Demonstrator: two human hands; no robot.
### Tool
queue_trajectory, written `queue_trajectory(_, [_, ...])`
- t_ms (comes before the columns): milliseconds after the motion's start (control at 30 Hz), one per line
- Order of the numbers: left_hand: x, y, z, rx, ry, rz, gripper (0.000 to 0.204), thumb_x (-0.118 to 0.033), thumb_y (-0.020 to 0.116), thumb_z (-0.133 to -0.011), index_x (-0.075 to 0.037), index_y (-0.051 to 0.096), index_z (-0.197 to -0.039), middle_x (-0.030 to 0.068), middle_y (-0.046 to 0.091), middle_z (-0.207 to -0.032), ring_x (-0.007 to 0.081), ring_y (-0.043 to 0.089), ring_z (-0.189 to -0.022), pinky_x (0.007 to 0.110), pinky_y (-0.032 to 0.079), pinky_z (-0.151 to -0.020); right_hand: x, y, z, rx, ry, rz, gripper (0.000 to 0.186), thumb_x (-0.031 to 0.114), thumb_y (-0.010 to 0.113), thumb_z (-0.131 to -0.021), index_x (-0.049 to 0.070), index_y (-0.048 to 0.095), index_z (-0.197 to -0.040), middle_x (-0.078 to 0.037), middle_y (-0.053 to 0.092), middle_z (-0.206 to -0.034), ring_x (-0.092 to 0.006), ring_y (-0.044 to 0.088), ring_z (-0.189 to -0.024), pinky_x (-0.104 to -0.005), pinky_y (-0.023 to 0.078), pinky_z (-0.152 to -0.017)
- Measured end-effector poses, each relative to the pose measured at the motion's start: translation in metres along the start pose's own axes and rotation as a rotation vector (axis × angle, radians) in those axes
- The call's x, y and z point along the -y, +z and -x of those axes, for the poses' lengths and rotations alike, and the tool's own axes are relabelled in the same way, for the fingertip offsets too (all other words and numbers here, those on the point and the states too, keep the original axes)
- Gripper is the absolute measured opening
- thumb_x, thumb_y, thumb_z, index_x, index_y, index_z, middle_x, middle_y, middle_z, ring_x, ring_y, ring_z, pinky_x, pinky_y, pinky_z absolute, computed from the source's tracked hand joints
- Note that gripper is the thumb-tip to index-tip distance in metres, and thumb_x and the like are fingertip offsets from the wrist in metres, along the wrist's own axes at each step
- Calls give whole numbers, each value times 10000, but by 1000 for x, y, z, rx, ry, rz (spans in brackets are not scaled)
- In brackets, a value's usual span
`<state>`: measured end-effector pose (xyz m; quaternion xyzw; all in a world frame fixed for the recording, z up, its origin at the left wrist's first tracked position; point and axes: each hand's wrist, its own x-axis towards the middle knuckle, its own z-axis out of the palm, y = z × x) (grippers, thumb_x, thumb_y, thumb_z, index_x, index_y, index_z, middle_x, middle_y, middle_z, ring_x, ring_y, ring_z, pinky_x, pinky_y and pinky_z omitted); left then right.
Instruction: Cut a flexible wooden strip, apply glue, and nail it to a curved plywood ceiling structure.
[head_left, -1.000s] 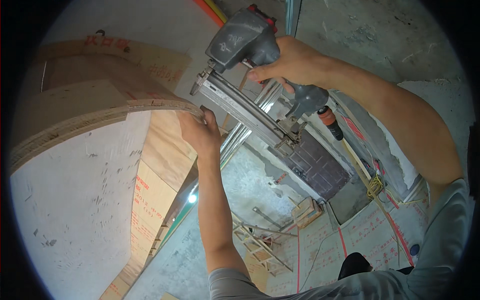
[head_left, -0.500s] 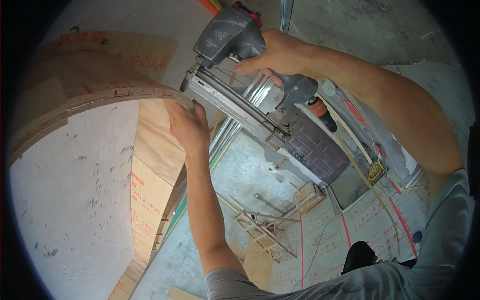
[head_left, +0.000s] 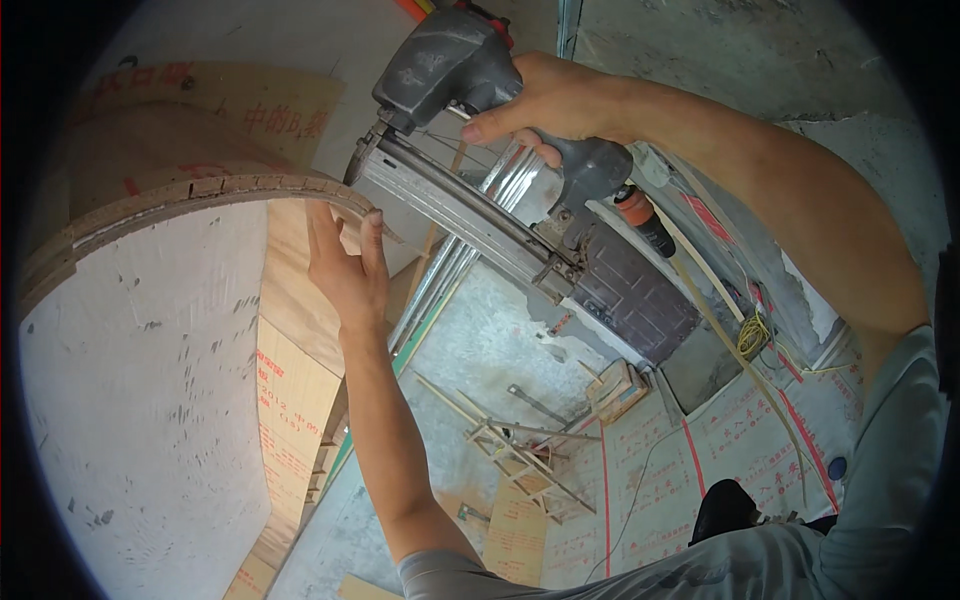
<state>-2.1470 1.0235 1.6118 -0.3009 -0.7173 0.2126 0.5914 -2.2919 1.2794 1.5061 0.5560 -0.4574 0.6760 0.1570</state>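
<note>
My right hand (head_left: pixel 560 100) is wrapped round the handle of a dark grey pneumatic nail gun (head_left: pixel 440 75). Its long metal magazine slants down to the right, and its nose is close to the end of a curved plywood edge (head_left: pixel 235 186). An orange and black hose fitting (head_left: pixel 645 220) sits at the base of the handle. Raised beneath that curved edge, my left hand (head_left: pixel 350 275) has its thumb apart from its stretched fingers. The fingers touch the underside near the plywood's end, and their tips are partly hidden.
A white curved panel (head_left: pixel 150 370) and plywood sheets (head_left: pixel 295 400) fill the left. Far below are a wooden ladder-like frame (head_left: pixel 520 460), a wooden box (head_left: pixel 617 390), a coiled yellow cord (head_left: pixel 753 335) and a printed floor covering (head_left: pixel 650 500). Metal channels (head_left: pixel 440 280) run behind the nail gun.
My left hand has slid left and slightly down along the plywood edge, and its grip has loosened with the thumb lifting apart. The nail gun has shifted slightly left and up.
</note>
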Motion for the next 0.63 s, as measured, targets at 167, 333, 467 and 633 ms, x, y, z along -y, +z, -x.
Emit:
queue_trajectory(167, [-6, 2, 1, -20, -8, 5, 510, -191, 650, -972, 20, 481, -1405, 215, 573, -1354, 324, 614, -1173, 424, 548, -929, 3, -5, -1, 14, -28, 28, 314, 324, 775, -877, 72, 588, -861, 4, 506, -547, -106, 522, -413, -283, 447, -455])
queue_trajectory(333, [-9, 6, 1, -21, 6, -2, 493, -205, 600, -1010, 12, 471, -1434, 178, 580, -1371, 263, 614, -1183, 391, 538, -949, -1, -3, 0, 1, -37, 1, 322, 324, 780, -873, 70, 583, -856, 4, 513, -560, -108, 525, -419, -281, 448, -455])
queue_trajectory(467, [-7, 5, 0, -8, 7, -12, 500, -227, 606, -1010, 15, 478, -1428, 188, 597, -1344, 261, 626, -1159, 388, 548, -929, -7, -4, -2, 14, -25, -52, 326, 325, 788, -868, 68, 587, -859, -3, 523, -571, -105, 528, -424, -278, 444, -448])
queue_trajectory(633, [-5, 4, 2, -36, 22, -22, 536, -254, 626, -1000, 6, 469, -1441, 182, 592, -1357, 265, 622, -1171, 390, 548, -936, -9, 0, -4, 5, -7, -78, 325, 329, 793, -862, 72, 593, -863, -5, 535, -576, -111, 544, -434, -267, 441, -432])
